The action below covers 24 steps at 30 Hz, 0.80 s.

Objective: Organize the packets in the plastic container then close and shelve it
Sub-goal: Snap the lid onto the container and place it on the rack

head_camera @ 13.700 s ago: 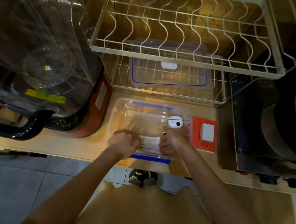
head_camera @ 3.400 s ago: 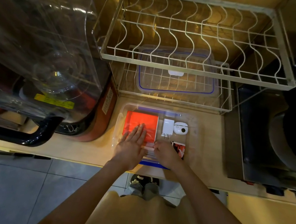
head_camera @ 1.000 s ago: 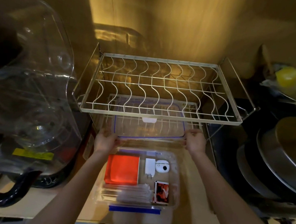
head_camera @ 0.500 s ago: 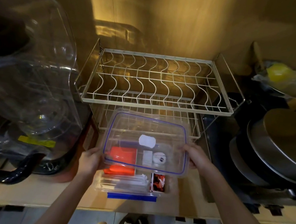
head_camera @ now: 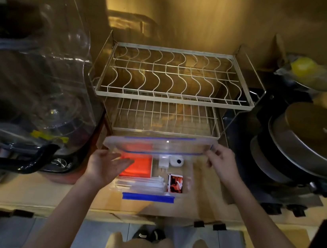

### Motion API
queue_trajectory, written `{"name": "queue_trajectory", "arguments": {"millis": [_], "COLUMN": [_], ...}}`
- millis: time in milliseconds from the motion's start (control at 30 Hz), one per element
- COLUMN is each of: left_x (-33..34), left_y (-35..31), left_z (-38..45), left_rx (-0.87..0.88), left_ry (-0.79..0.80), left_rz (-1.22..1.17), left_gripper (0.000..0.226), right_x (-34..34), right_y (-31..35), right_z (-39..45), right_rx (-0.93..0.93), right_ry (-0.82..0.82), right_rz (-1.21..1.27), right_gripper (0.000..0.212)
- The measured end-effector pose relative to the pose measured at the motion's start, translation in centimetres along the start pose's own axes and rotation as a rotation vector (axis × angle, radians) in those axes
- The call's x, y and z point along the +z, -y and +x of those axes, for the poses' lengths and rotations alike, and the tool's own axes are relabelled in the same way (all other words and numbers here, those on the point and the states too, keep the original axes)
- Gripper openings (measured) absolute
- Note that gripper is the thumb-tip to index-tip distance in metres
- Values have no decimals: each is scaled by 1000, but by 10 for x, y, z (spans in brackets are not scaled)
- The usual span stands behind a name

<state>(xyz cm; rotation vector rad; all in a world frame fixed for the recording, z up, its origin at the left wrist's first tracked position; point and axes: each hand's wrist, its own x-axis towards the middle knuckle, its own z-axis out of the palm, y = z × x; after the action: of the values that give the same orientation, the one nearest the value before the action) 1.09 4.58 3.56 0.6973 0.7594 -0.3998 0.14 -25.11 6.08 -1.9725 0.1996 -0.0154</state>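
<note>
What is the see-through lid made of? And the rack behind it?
The lid looks like clear, glossy plastic: the orange packet shows through it, and a blue seal rims it. The rack seems pale coated metal wire, thin and bent.

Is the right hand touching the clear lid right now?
Touching. The head view shows the right hand with its fingertips pinching the right end of the lid, which is held over the container.
</note>
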Motion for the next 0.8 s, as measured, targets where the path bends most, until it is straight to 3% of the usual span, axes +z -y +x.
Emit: {"name": "queue_trajectory", "arguments": {"millis": [100,200,267,367,433,467,633,700,800], "left_x": [-2,2,-2,-11,-14,-14,-18,-21,-23], "left_y": [-10,-8,-3,-1,4,8,22,26,34], "left_z": [-9,-12,-8,1,2,2,10,11,11], "left_rx": [-88,-91,-31,99,198,248,589,637,633], "left_ry": [114,108,104,135,155,133,-186,-262,-319], "left_rz": [-16,237,306,294,328,361,746,937,1026], "left_gripper": [52,27,25,41,56,55,43,45,47], "right_x": [-1,2,5,9,14,19,45,51,60], "right_y": [-5,0,5,5,-1,-2,-17,-22,-30], "right_z": [-9,-19,-22,-15,-8,-7,-11,-12,-11], "right_rx": [-113,-239,-263,49,386,463,315,256,250], "right_ry": [29,-12,-100,-194,-143,-108,-117,-123,-113], "right_rz": [-99,-158,-128,239,644,695,320,228,129], "right_gripper": [25,35,43,34,23,23,40,40,39]}}
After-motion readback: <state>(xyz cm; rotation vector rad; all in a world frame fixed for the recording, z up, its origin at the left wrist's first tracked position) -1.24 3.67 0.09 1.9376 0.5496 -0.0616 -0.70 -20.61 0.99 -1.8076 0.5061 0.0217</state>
